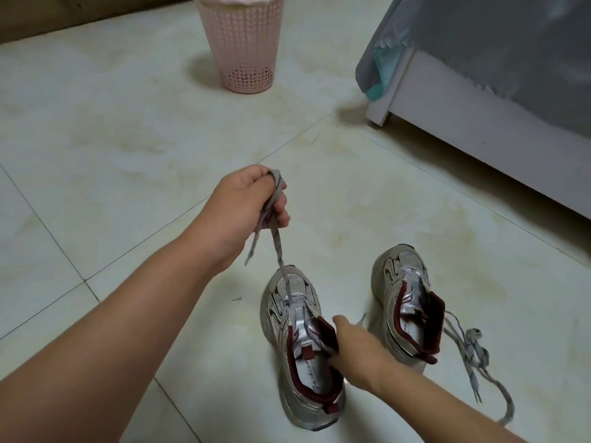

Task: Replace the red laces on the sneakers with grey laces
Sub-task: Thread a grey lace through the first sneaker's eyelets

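Note:
Two silver sneakers with dark red lining stand on the tiled floor. My left hand (246, 206) is raised above the left sneaker (300, 346) and grips a grey lace (277, 247) that runs taut down into the eyelets near its toe. My right hand (355, 350) holds the collar and tongue edge of that sneaker, fingers curled on it. The right sneaker (406, 302) stands beside it with no lace in its eyelets. A second grey lace (473, 350) lies loose on the floor to its right. No red lace is in view.
A pink perforated basket (243, 43) stands on the floor at the back. A white bed frame (479, 129) draped with a grey sheet fills the right rear. Pale floor tiles (128, 123) stretch to the left and ahead.

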A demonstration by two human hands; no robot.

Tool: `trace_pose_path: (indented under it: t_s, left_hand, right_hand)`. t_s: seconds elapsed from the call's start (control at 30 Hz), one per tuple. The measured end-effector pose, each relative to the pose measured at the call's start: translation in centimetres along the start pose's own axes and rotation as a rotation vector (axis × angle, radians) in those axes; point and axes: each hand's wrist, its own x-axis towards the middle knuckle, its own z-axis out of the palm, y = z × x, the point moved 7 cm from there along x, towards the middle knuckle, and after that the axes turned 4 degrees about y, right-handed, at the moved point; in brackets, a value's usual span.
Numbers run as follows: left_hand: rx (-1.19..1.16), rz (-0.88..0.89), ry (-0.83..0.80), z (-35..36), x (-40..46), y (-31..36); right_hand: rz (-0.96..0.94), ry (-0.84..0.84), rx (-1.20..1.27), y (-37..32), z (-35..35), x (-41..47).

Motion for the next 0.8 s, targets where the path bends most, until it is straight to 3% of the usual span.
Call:
trace_pose_path:
  t_s: [0.07, 0.13, 0.33, 0.43, 0.5, 0.67, 0.8]
  left_hand:
    - [-0.018, 0.021, 0.014, -0.1, -0.4, 1.0]
    - [-0.005, 0.048, 0.024, -0.2, -0.9, 2.0]
    - [-0.096, 0.134, 0.021, 0.0, -1.8, 5.6]
    - [-0.105, 0.119, 0.039, -0.4, -1.4, 6.2]
    - [-0.119, 0.012, 0.040, -0.3, -1.2, 4.6]
    - [-0.187, -0.241, -0.055, 1.4, -2.2, -0.6]
    - [-0.081, -0.204, -0.106, 2.1, -3.0, -2.2]
  right_hand:
    - [0.041, 0.090, -0.145, 0.5, -1.4, -0.2]
    - [0.016, 0.126, -0.134, 0.3, -3.4, -0.8]
    - [-0.054, -0.031, 0.907, -2.5, -9.7, -3.9]
    - [-0.080, -0.083, 1.217, -3.4, -12.2, -4.7]
    - [-0.136, -0.104, 1.377, -4.1, -13.1, -5.1]
    - [-0.251, 0.100, 1.368, -4.9, -14.6, -5.7]
    - [-0.301, 0.483, 0.986, -5.2, -16.0, -5.7]
